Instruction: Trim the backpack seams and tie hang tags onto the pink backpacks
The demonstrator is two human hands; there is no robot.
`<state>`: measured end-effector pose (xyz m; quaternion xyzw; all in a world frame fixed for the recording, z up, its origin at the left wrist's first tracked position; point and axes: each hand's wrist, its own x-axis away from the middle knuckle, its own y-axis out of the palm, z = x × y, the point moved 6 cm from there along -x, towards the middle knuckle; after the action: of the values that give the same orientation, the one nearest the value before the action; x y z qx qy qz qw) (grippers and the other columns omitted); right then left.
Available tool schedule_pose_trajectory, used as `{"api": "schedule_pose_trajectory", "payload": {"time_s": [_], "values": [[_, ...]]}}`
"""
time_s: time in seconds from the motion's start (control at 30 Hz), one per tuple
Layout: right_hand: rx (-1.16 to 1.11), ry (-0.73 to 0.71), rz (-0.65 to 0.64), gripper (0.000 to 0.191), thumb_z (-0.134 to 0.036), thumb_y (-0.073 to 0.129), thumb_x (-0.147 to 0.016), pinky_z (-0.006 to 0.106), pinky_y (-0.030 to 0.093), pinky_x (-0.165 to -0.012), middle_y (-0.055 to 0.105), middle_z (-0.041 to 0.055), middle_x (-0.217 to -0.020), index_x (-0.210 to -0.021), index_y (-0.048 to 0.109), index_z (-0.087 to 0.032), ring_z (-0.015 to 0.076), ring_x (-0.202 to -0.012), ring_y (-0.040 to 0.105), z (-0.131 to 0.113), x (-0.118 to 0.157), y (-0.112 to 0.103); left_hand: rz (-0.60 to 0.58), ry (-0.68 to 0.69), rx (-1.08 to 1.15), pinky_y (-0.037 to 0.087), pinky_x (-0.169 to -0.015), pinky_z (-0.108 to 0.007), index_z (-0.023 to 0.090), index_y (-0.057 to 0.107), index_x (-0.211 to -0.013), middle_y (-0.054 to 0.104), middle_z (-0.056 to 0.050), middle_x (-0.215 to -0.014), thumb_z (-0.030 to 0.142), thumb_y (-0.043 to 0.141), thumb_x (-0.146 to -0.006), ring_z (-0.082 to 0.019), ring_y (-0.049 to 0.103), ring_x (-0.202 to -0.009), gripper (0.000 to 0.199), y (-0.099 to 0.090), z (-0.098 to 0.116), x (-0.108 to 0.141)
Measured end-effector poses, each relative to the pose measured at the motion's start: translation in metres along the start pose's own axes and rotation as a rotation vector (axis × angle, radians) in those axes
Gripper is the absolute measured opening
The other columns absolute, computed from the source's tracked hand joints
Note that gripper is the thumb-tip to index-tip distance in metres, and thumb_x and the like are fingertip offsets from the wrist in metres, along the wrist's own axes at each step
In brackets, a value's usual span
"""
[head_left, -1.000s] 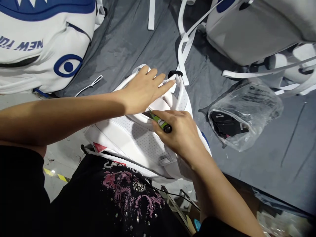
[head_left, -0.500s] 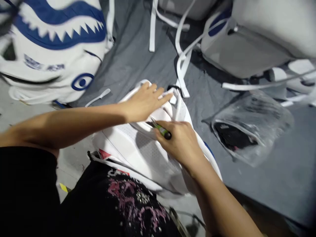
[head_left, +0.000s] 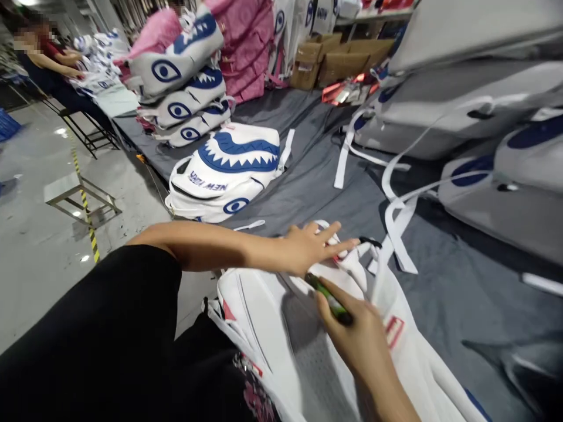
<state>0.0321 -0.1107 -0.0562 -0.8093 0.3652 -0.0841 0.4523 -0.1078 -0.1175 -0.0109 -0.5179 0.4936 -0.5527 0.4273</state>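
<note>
A white backpack with a grey mesh back lies in front of me at the table's edge. My left hand rests on its top with fingers spread, beside the white straps and a black buckle. Wrapped in my right hand is a small green and black tool, its front end close to my left palm. The tool's tip is hidden. A red-framed label shows on the backpack's strap, right of my right hand.
Another white backpack with blue shark teeth lies ahead on the grey-covered table. Stacked backpacks stand behind it, grey ones at right. Cardboard boxes sit at the back. People work far left; a stool stands on the floor.
The view has swung up and left, bringing the room, stacks and people into sight. My left hand's fingers are spread wider; my right hand still holds the tool.
</note>
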Motion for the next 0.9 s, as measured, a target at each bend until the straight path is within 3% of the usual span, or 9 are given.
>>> {"api": "schedule_pose_trajectory", "payload": {"time_s": [0.1, 0.2, 0.43, 0.53, 0.67, 0.9], "values": [[-0.089, 0.036, 0.03, 0.038, -0.039, 0.055, -0.09, 0.038, 0.057, -0.071, 0.08, 0.0104, -0.084, -0.111, 0.076, -0.016, 0.0251, -0.067, 0.073, -0.012, -0.003, 0.007, -0.073, -0.015, 0.001, 0.056, -0.094, -0.048, 0.03, 0.013, -0.162, 0.01, -0.014, -0.169, 0.026, 0.064, -0.086, -0.04, 0.042, -0.139, 0.092, 0.009, -0.001, -0.006], [-0.112, 0.069, 0.039, 0.036, -0.036, 0.058, -0.089, 0.04, 0.056, -0.079, 0.08, 0.0094, -0.086, -0.114, 0.075, -0.017, 0.0244, -0.071, 0.073, -0.014, -0.004, 0.008, -0.123, 0.03, -0.012, 0.054, -0.094, -0.052, 0.028, 0.005, -0.163, 0.008, -0.019, -0.168, 0.01, 0.066, -0.078, -0.044, 0.038, -0.139, 0.106, 0.016, -0.003, -0.013], [-0.15, 0.147, 0.002, 0.037, -0.033, 0.058, -0.091, 0.043, 0.052, -0.09, 0.08, 0.01, -0.095, -0.119, 0.073, -0.016, 0.0242, -0.081, 0.073, -0.016, 0.0, 0.004, -0.262, 0.126, 0.038, 0.045, -0.105, -0.044, 0.031, -0.008, -0.161, -0.001, -0.015, -0.17, 0.015, 0.069, -0.074, -0.04, 0.027, -0.146, 0.117, 0.017, -0.016, -0.017], [-0.143, 0.151, -0.036, 0.035, -0.032, 0.057, -0.092, 0.044, 0.051, -0.091, 0.079, 0.0092, -0.095, -0.12, 0.073, -0.017, 0.0237, -0.082, 0.072, -0.019, 0.001, 0.001, -0.323, 0.126, 0.041, 0.044, -0.106, -0.046, 0.036, -0.012, -0.159, -0.001, -0.011, -0.17, 0.018, 0.067, -0.075, -0.039, 0.03, -0.145, 0.117, 0.016, -0.021, -0.019], [-0.11, 0.136, -0.116, 0.033, -0.032, 0.056, -0.092, 0.045, 0.049, -0.093, 0.079, 0.0079, -0.092, -0.118, 0.074, -0.02, 0.0242, -0.086, 0.071, -0.023, 0.002, 0.0, -0.289, 0.13, 0.034, 0.047, -0.101, -0.047, 0.04, -0.011, -0.159, 0.0, -0.01, -0.17, 0.022, 0.068, -0.077, -0.04, 0.037, -0.14, 0.115, 0.015, -0.023, -0.022], [-0.215, 0.09, -0.077, 0.034, -0.031, 0.054, -0.093, 0.037, 0.051, -0.083, 0.079, 0.0046, -0.091, -0.119, 0.073, -0.02, 0.0183, -0.074, 0.07, -0.032, -0.012, 0.011, -0.292, 0.115, 0.056, 0.045, -0.102, -0.048, 0.039, -0.013, -0.159, 0.0, -0.011, -0.17, 0.023, 0.067, -0.079, -0.043, 0.035, -0.141, 0.113, 0.02, -0.022, -0.023]]}}
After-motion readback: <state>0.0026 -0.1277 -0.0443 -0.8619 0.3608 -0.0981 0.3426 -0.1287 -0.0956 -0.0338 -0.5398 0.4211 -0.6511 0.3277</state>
